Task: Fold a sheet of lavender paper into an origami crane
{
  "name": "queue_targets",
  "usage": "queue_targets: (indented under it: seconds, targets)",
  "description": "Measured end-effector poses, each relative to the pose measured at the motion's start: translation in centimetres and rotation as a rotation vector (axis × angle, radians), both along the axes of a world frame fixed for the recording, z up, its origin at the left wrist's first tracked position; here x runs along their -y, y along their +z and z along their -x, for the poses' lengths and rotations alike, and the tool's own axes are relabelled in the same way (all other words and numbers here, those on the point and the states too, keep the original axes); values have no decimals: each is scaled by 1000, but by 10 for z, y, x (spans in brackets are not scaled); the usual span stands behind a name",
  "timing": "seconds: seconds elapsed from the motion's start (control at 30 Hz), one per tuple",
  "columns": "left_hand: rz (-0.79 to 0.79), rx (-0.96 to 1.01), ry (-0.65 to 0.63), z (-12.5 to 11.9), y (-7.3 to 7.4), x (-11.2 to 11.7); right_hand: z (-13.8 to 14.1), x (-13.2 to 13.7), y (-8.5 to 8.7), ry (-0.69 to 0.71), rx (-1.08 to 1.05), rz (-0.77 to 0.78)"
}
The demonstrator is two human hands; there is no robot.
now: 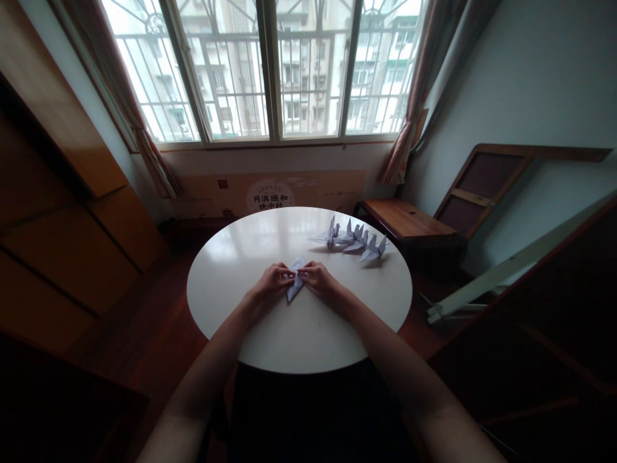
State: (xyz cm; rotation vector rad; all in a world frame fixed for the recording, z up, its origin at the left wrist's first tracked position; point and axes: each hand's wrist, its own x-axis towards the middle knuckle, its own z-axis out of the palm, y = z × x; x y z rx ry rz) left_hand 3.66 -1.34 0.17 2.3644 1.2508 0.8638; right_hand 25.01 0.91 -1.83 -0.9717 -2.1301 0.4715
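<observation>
A partly folded piece of pale origami paper (294, 290) lies near the middle of the round white table (216, 308). It has a diamond-like shape, with one point toward me. My left hand (276, 279) pinches it from the left side. From the right, my right hand (317, 277) pinches it too, and the fingertips of both hands almost meet over its middle. Fingers hide part of the paper's sides. Beyond my right hand, several folded paper cranes (374, 249) of the same pale colour stand in a cluster near the table's far right edge.
Behind the table, a printed cardboard box (207, 193) rests below the barred window (231, 83). A low wooden bench (409, 217) stands at the back right, near a leaning framed panel (482, 186). Wooden cabinets (72, 244) line the left side.
</observation>
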Motion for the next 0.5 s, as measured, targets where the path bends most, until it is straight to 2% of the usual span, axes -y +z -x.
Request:
queue_targets:
  seconds: [0.23, 0.4, 0.5]
  targets:
    - [-26, 10, -14, -2, 6, 7, -2, -2, 0, -32, 74, -13]
    - [-48, 44, -52, 1, 4, 6, -4, -2, 2, -21, 78, 29]
    - [-44, 35, -16, 2, 3, 5, -3, -3, 1, -21, 74, 39]
